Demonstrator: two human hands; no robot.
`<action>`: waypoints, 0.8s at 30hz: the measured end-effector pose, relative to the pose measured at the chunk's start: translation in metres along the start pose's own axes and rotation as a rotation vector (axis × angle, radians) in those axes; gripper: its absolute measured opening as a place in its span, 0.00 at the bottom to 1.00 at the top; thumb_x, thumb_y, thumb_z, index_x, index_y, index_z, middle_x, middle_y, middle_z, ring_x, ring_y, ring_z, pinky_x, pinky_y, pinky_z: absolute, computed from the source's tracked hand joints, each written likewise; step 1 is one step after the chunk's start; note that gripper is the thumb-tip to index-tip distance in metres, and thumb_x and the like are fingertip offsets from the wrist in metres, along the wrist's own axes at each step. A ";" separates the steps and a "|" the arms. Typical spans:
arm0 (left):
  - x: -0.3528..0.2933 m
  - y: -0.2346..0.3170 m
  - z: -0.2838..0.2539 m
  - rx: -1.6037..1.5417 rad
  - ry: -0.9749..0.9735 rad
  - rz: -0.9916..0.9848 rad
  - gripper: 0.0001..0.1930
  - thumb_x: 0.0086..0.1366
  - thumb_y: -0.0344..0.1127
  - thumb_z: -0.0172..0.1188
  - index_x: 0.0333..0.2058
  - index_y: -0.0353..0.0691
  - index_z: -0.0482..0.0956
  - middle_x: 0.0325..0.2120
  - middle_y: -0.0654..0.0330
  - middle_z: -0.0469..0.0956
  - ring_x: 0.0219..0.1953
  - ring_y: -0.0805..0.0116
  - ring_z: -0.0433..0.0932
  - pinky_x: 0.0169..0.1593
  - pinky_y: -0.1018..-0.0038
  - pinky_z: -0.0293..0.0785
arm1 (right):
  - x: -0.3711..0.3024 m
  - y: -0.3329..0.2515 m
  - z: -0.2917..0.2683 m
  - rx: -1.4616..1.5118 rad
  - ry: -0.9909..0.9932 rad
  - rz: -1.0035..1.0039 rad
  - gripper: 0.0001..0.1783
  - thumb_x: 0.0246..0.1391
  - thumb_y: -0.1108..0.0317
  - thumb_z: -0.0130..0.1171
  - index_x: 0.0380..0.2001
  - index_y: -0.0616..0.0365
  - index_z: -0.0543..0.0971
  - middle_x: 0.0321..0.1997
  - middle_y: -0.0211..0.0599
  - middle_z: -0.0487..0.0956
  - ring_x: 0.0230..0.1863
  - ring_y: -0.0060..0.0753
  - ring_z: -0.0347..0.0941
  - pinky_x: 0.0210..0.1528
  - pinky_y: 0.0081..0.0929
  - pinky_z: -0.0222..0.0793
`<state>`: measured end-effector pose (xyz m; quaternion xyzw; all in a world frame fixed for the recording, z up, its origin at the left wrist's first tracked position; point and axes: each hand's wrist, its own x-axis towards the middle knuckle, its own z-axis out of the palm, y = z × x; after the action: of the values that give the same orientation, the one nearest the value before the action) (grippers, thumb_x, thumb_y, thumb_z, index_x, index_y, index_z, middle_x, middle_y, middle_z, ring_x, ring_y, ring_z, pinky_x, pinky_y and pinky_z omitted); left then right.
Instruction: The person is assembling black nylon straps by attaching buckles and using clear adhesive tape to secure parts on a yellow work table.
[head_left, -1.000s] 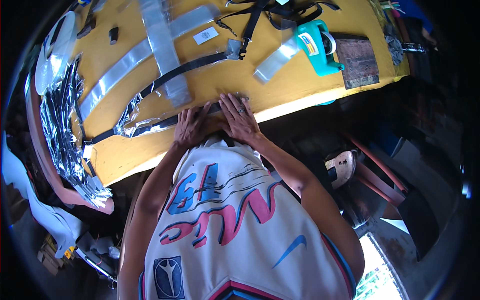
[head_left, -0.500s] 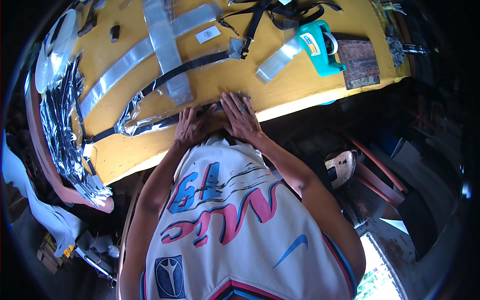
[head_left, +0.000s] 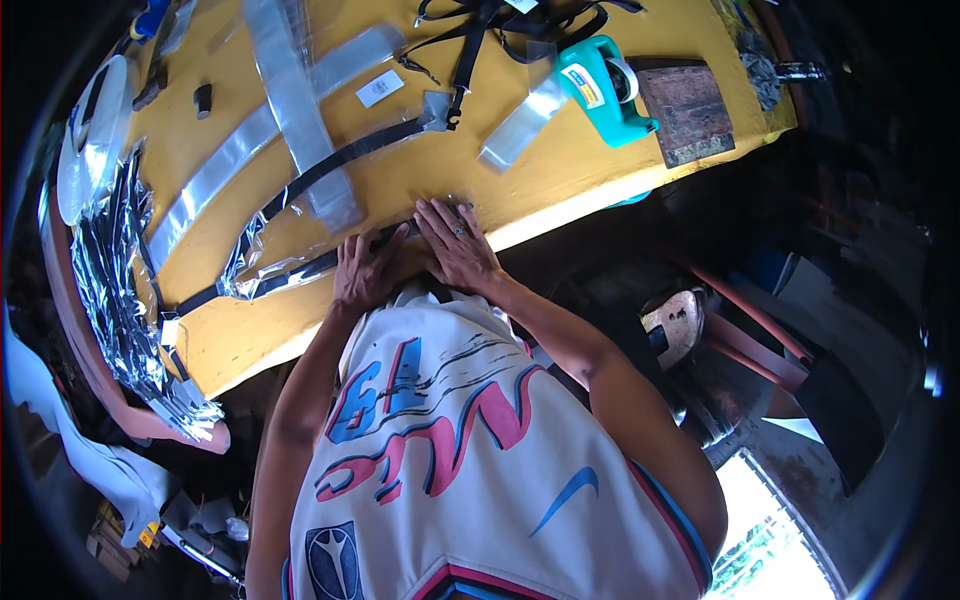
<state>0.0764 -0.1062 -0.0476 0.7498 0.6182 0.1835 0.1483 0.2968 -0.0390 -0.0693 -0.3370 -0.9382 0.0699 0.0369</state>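
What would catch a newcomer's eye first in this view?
Probably the bright teal tape dispenser, standing out on the yellow tabletop at upper right, beside a worn dark board. Next, the glinting bundle of plastic-wrapped black straps at the table's left end. Then the left hand and right hand, side by side at the near edge over a dark strap.

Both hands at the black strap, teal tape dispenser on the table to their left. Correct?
No: the teal tape dispenser is to their right, as the head view shows. The rest holds: left hand and right hand at the black strap, dispenser on the table.
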 end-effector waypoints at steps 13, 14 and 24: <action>0.007 -0.004 0.009 0.024 -0.006 0.038 0.32 0.59 0.44 0.63 0.64 0.63 0.71 0.47 0.55 0.68 0.49 0.52 0.68 0.56 0.55 0.64 | -0.001 0.008 -0.016 0.017 0.010 0.016 0.41 0.61 0.41 0.49 0.68 0.59 0.64 0.78 0.40 0.52 0.79 0.41 0.43 0.76 0.53 0.35; 0.006 -0.002 0.007 0.031 0.009 0.036 0.32 0.59 0.44 0.63 0.64 0.63 0.71 0.47 0.55 0.68 0.49 0.52 0.68 0.55 0.55 0.65 | -0.001 0.007 -0.019 0.080 0.001 0.019 0.40 0.62 0.41 0.47 0.68 0.59 0.64 0.78 0.40 0.53 0.79 0.42 0.44 0.75 0.54 0.36; -0.018 -0.012 0.019 0.140 0.085 0.044 0.28 0.60 0.40 0.63 0.61 0.59 0.76 0.44 0.54 0.69 0.46 0.52 0.69 0.52 0.54 0.66 | 0.018 0.234 -0.144 0.283 0.837 0.726 0.13 0.55 0.68 0.65 0.41 0.62 0.79 0.42 0.49 0.82 0.45 0.52 0.80 0.47 0.40 0.75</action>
<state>0.0714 -0.1210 -0.0712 0.7631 0.6188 0.1748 0.0653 0.4461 0.1662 0.0374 -0.6283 -0.6493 0.0635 0.4239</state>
